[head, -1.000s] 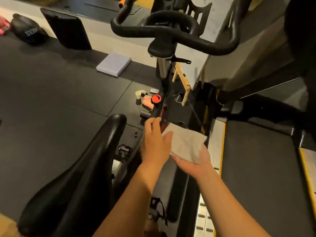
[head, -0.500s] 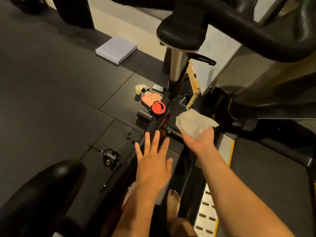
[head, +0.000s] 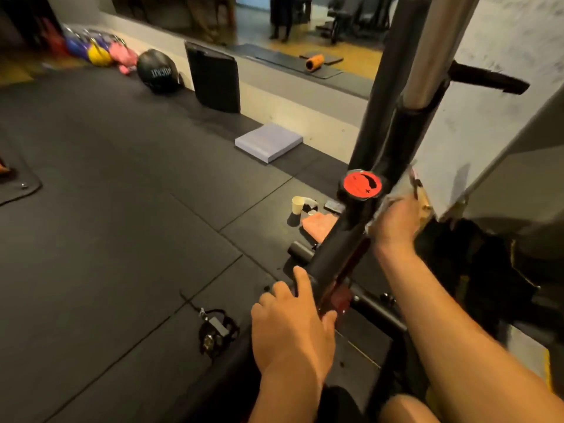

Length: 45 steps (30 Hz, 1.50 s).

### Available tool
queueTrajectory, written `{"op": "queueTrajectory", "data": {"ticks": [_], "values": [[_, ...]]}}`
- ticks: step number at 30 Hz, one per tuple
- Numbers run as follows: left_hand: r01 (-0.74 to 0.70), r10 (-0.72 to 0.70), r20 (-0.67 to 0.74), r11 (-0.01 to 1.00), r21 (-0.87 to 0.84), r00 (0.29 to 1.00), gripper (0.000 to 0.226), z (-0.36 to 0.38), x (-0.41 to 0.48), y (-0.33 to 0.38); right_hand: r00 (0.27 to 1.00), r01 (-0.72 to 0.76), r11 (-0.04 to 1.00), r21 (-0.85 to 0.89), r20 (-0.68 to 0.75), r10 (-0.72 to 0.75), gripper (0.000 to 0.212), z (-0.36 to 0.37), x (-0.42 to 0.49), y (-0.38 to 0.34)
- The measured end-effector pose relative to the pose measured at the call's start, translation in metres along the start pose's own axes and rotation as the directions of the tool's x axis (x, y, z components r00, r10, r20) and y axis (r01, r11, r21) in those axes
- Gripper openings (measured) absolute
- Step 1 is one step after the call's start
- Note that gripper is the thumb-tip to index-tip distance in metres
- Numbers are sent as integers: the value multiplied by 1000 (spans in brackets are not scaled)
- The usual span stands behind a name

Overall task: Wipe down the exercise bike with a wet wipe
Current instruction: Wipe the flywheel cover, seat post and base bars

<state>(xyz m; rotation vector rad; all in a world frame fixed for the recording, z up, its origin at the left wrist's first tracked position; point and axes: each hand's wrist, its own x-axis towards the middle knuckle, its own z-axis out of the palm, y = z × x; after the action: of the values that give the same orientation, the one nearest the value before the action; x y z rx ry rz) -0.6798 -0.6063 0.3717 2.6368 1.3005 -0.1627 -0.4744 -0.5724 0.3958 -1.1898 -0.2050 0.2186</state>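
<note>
Resting astride the bike frame point(head: 338, 248) nearest, the left hand point(head: 290, 331) lies loose, index finger straight. Farther up, the right hand point(head: 393, 224) clamps the wet wipe point(head: 395, 190) against the frame beside the red knob point(head: 362, 184); a pale panel point(head: 488, 117) crowds the right, open floor point(head: 122, 224) lies left.

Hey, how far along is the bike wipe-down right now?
Probably early: no part looks finished. In hand: the right hand holds the wet wipe against the frame beside the red knob, the left hand resting lower down. Left: silver post and pedal, likely more out of view.
</note>
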Motion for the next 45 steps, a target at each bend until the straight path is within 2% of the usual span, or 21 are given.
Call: {"op": "queueTrajectory", "data": {"ticks": [1,5,9,11,13,15,17,19,21,23,25,26,28,31,33,36,38,41,43,45], "values": [[4,-3,-13,1000,20,1000,82,3,0,0,998,60,995,-73,38,-58,26,3,-4,16],[11,2,-110,993,120,994,77,13,0,2,950,294,911,-290,192,-245,67,-16,-24,68],[-1,35,-187,984,179,982,84,15,-2,3,868,451,786,-422,411,-278,74,-48,-91,121],[-43,99,-193,960,277,976,90,16,-4,0,832,516,737,-438,460,-309,73,-56,-105,127],[-152,279,-189,853,499,942,97,20,-3,-3,841,505,724,-469,456,-291,74,-47,-72,104],[-233,422,-129,702,673,897,100,19,1,-6,901,402,763,-507,366,-231,66,-28,-21,64],[-286,477,-58,615,735,877,101,15,7,-9,921,367,798,-477,304,-242,63,-11,29,25],[-332,513,-17,581,743,859,100,10,13,-12,914,399,819,-411,254,-318,76,-3,43,8],[-370,531,10,578,728,847,98,7,15,-13,915,388,837,-386,268,-301,78,-5,34,17],[-389,534,25,582,714,845,95,9,16,-12,931,315,854,-415,310,-193,68,-21,14,38],[-402,540,24,595,696,841,93,10,17,-10,927,287,821,-494,360,-108,55,-34,7,53],[-410,542,29,599,688,840,93,9,17,-9,926,295,806,-514,362,-108,57,-36,11,52],[-428,538,54,600,676,841,92,7,17,-9,917,370,762,-531,342,-207,68,-27,32,38],[-445,532,92,586,677,842,91,5,17,-7,921,353,822,-446,320,-222,84,-1,55,1],[-451,524,112,583,676,844,91,4,16,-6,890,426,813,-397,345,-298,89,12,58,-18],[-450,517,113,593,668,848,92,6,16,-6,832,533,780,-326,368,-415,89,16,59,-20],[-442,522,100,588,677,847,93,7,15,-7,849,509,799,-321,339,-404,81,6,68,4],[-439,523,89,597,671,848,94,8,14,-7,923,349,882,-316,277,-266,70,-25,53,42],[-440,521,92,597,671,849,94,7,15,-7,934,287,880,-379,316,-168,63,-41,41,56],[-437,515,97,596,674,852,94,6,16,-7,923,291,826,-483,369,-109,61,-46,42,57]]}}
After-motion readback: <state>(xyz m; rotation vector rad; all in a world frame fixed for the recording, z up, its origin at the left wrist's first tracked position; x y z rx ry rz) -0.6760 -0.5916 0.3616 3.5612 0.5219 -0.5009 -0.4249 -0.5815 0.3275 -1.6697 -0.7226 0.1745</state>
